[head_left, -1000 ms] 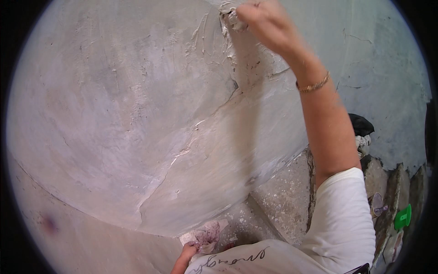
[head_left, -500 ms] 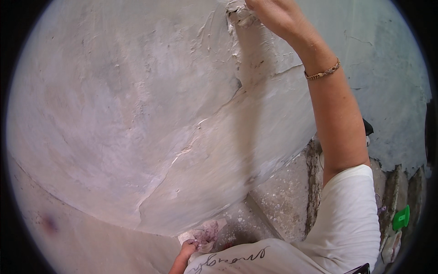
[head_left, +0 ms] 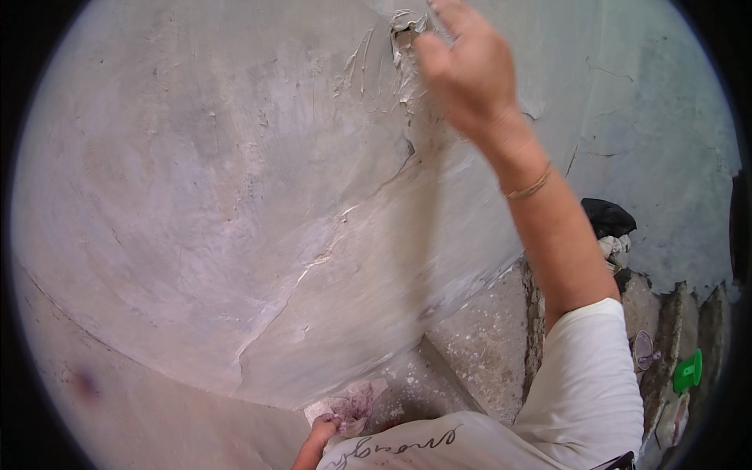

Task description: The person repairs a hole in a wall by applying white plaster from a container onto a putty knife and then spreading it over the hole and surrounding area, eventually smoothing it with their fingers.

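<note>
Cracked grey wall [head_left: 196, 196]; wet filler [head_left: 405, 69] ridged at far middle, likely soft, sticky. Right hand [head_left: 471, 74] beside it, blurred, thumb spread from fingers; contact unclear. Left hand [head_left: 323, 429] pinches smeared sheet [head_left: 356, 399], near middle: probably light, limp, slippery; best gripped at near-left edge.

Here's the right arm [head_left: 568, 243], stretched high and leaning left, and there's the right hand [head_left: 474, 74] up near the top edge, back showing, thumb [head_left: 435, 61] pointing off left! Blur makes its finger pose hard to call. Down low, the left forearm [head_left: 309, 452] just peeks in, left hand [head_left: 323, 428] curled in a grip.
</note>
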Motion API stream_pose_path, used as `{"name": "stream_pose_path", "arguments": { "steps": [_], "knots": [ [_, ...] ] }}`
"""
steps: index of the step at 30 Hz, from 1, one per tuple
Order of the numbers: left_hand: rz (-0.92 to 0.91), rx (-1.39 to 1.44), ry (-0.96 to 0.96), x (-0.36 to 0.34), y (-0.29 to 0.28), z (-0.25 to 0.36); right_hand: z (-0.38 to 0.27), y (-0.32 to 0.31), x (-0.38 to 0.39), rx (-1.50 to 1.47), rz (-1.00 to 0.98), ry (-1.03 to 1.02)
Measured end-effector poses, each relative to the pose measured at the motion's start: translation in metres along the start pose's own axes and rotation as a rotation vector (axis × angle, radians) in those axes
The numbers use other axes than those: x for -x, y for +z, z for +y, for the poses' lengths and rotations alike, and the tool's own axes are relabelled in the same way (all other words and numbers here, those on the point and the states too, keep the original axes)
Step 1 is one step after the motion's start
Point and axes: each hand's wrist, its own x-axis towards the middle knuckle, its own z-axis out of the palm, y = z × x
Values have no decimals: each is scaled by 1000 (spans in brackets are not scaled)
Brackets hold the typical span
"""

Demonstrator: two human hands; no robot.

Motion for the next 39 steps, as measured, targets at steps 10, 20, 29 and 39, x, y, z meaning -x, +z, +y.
{"name": "stream_pose_path", "arguments": {
  "steps": [10, 20, 29, 39],
  "knots": [
    [-3, -9, -14, 5, -1, 9, -14, 73, 53, 408, -179, -102],
    [18, 13, 12, -4, -9, 0, 23, 17, 71, 66, 109, -181],
    [-27, 78, 10, 1, -3, 7, 56, 20, 37, 397, -70, -9],
    [-14, -5, -28, 2, -1, 16, 18, 39, 32, 422, 31, -295]
  ]
}}
